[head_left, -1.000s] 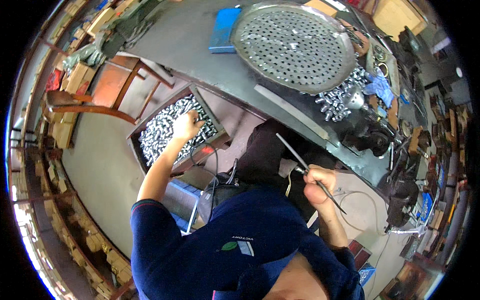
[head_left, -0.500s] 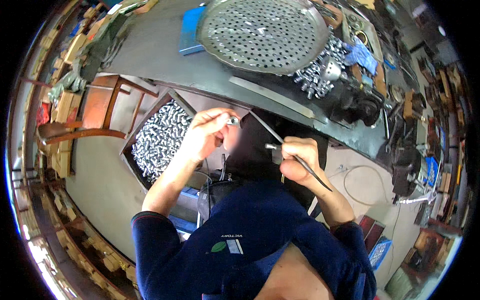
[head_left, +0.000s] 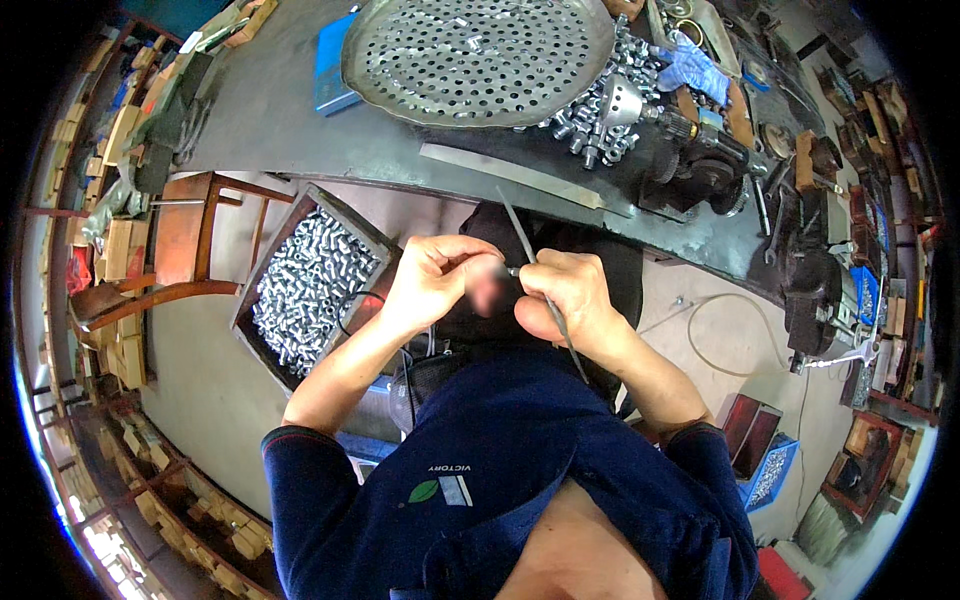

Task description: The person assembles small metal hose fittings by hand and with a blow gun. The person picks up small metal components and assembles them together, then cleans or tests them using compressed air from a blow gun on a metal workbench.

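In front of my lap my left hand (head_left: 430, 285) is closed, thumb and fingertips pinched together. Its fingers now hide the small metal fitting seen in them earlier. Close on its right, my right hand (head_left: 568, 290) wraps round a thin grey rod-like file (head_left: 518, 222). The file slants, its far end toward the bench and its dark, narrow end toward my body. A small metal piece (head_left: 513, 271) pokes out of my right fingertips toward my left hand. Whether it touches the fitting there cannot be made out.
An open box (head_left: 352, 222) of metal fittings stands left of my left arm, near a wooden chair (head_left: 185, 230). On the bench (head_left: 270, 120) are a perforated round tray (head_left: 440, 119), a flat metal strip (head_left: 510, 175), a fitting pile (head_left: 590, 140) and a blue glove (head_left: 695, 70).
My hands have come together, the right moving left toward the left hand. The file stands steeper. The fitting in my left fingers has gone out of sight. The whole view has shifted slightly.
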Demonstrator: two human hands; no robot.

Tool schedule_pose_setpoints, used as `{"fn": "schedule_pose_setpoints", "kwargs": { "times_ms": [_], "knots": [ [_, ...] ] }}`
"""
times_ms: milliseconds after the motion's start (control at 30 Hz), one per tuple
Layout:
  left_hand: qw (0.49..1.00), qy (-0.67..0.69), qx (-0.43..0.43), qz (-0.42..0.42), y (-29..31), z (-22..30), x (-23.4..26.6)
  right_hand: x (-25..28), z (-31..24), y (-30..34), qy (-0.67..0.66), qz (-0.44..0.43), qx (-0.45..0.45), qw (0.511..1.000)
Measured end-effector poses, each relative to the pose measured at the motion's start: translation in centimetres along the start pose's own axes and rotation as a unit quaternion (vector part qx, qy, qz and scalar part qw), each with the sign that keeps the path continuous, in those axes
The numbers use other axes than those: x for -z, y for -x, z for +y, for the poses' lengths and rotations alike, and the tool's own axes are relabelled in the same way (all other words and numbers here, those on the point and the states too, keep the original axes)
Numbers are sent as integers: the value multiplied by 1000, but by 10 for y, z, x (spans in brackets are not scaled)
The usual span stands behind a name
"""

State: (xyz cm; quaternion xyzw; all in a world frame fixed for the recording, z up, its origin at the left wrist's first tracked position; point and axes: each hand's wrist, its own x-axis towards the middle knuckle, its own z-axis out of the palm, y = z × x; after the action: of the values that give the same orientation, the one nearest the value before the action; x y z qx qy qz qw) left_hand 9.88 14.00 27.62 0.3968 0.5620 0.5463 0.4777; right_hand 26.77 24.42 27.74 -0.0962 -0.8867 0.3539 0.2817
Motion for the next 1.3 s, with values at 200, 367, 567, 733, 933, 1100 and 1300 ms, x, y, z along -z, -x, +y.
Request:
{"fn": "schedule_pose_setpoints", "kwargs": {
  "times_ms": [200, 367, 567, 733, 933, 1100, 1300],
  "knots": [
    [991, -120, -65, -4, 0, 5, -4, -10, 4, 0, -37, 34, -33, 998],
    [980, -161, -111, -36, -13, 8, 7, -14, 19, 7, -268, 13, -174, 948],
    [932, -302, -186, 67, -21, -1, 29, 26, -3, 7, -216, 9, -110, 970],
    [907, -372, -175, 86, -23, -11, 32, 25, -20, 5, -243, -29, -41, 969],
    [874, -412, -256, 39, -24, -11, 26, 13, -15, -2, -248, -42, -78, 965],
    [840, -448, -306, -15, -28, -10, 11, -10, 6, -12, -180, -25, -54, 982],
    [788, -529, -304, 84, -77, 11, 42, 35, -4, 5, -182, 79, -73, 977]
  ]
}}
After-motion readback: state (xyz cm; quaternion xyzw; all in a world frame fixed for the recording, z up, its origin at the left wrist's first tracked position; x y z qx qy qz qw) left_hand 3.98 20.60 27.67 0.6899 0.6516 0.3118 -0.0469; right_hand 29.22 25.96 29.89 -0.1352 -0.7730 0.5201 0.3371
